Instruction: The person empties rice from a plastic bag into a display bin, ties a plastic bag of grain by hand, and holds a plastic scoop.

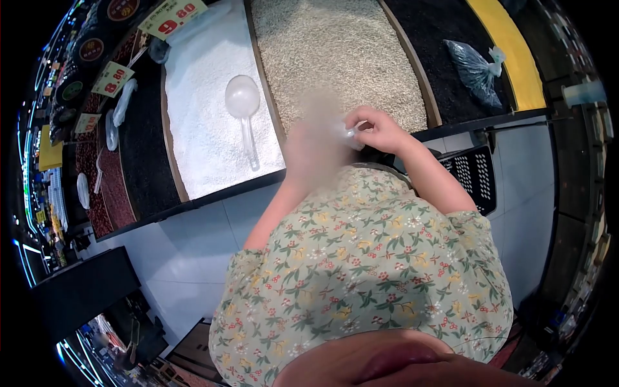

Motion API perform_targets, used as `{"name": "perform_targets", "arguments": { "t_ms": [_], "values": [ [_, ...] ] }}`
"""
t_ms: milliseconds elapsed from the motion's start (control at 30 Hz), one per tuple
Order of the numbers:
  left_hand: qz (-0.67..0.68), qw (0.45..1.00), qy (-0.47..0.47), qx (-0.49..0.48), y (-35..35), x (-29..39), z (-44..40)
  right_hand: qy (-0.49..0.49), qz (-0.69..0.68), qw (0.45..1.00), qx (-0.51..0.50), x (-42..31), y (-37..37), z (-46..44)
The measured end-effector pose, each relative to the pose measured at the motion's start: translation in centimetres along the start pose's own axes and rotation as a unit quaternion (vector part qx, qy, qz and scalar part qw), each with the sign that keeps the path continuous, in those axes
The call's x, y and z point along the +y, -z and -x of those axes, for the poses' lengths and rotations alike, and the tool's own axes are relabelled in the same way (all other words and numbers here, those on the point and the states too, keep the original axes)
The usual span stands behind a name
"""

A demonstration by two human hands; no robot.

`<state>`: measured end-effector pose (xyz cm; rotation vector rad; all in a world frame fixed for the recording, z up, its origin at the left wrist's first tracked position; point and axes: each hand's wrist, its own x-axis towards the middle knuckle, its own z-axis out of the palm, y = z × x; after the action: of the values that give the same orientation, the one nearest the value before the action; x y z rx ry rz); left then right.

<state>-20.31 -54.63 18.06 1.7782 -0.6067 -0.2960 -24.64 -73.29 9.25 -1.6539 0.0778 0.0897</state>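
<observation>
Right hand [380,132] curled (left hand [309,149] blurry)

spoon [242,100] on powder [200,129]; price sign [113,79] left of powder; grain [335,51] right of powder; tied bag [477,71] right of grain; right hand [382,131] before grain; left hand [304,153] left of it; plastic [352,135] between them

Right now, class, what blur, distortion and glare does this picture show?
Head view: blur obscures the left hand, the right hand looks clearer; head view: wide-angle distortion curves the surroundings, corners black; head view: light strips glare far left.
</observation>
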Motion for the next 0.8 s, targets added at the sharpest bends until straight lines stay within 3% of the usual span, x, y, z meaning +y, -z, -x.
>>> {"name": "perform_targets", "arguments": {
  "t_ms": [33, 67, 100, 133, 200, 233, 267, 300, 333, 367, 400, 433, 467, 500, 533, 633, 700, 733, 800],
  "values": [
    [-0.001, 1.000, -0.002, 0.000, 0.0, -0.8, -0.1, 0.060, -0.003, 0.998, -0.006, 0.1, -0.1, -0.1],
    [0.150, 0.988, 0.037, 0.018, 0.0, -1.8, -0.2, 0.063, -0.003, 0.998, -0.006, -0.1, -0.1, -0.1],
    [0.298, 0.951, 0.075, 0.035, 0.0, -2.3, -0.3, 0.022, -0.059, 0.998, -0.009, -0.5, -0.2, 0.0],
    [0.298, 0.951, 0.072, 0.035, 0.2, -1.4, -0.6, -0.020, -0.116, 0.993, -0.012, -0.9, -0.3, 0.1],
    [0.559, 0.816, 0.144, -0.035, 0.6, 1.1, -1.0, -0.011, -0.124, 0.992, -0.001, -1.2, -0.7, 0.1],
    [0.558, 0.816, 0.143, -0.034, 0.6, 0.6, -1.0, -0.003, -0.134, 0.991, 0.010, -1.4, -0.9, 0.1],
    [0.413, 0.906, 0.091, -0.022, 0.5, -0.3, -1.0, -0.003, -0.134, 0.991, 0.010, -1.9, -0.9, 0.2],
    [0.255, 0.966, 0.037, -0.011, 0.4, -1.0, -1.0, -0.016, -0.020, 0.999, -0.037, -2.6, -0.7, 0.3],
    [0.254, 0.966, 0.037, -0.014, 0.3, -1.1, -1.0, -0.029, 0.093, 0.992, -0.080, -3.0, -0.7, 0.3],
    [0.295, 0.954, 0.047, -0.035, 0.1, -1.3, -0.9, -0.003, 0.092, 0.993, -0.072, -3.1, -0.9, 0.3],
    [0.334, 0.939, 0.058, -0.057, -0.1, -1.3, -0.8, -0.005, 0.089, 0.994, -0.067, -2.7, -0.9, 0.3],
    [0.334, 0.939, 0.061, -0.061, 0.0, -0.8, -0.9, -0.032, -0.028, 0.997, -0.056, -2.0, -0.9, 0.2],
    [0.182, 0.973, 0.094, -0.111, 0.4, 0.3, -1.2, -0.059, -0.146, 0.987, -0.045, -1.6, -0.8, 0.0],
    [0.025, 0.980, 0.123, -0.157, 0.5, 0.8, -1.2, -0.065, -0.142, 0.987, -0.035, -1.7, -0.5, -0.1],
    [0.025, 0.979, 0.124, -0.159, 0.4, 0.6, -1.1, -0.066, -0.143, 0.987, -0.033, -2.1, -0.4, 0.1],
    [0.015, 0.982, 0.128, -0.136, -0.1, 0.7, -0.3, -0.090, -0.028, 0.995, 0.011, -3.2, 0.0, 0.5],
    [-0.071, 0.980, 0.150, -0.112, 0.0, 2.5, -0.2, 0.031, 0.090, 0.995, 0.020, -3.4, -0.2, 1.0],
    [-0.070, 0.980, 0.150, -0.111, 0.1, 3.4, -0.5, 0.030, 0.091, 0.995, 0.019, -2.9, -0.4, 1.1],
    [-0.198, 0.943, 0.196, -0.184, 0.3, 4.9, -1.0, 0.090, 0.265, 0.960, -0.021, -2.3, -1.2, 1.2]
  ]
}}
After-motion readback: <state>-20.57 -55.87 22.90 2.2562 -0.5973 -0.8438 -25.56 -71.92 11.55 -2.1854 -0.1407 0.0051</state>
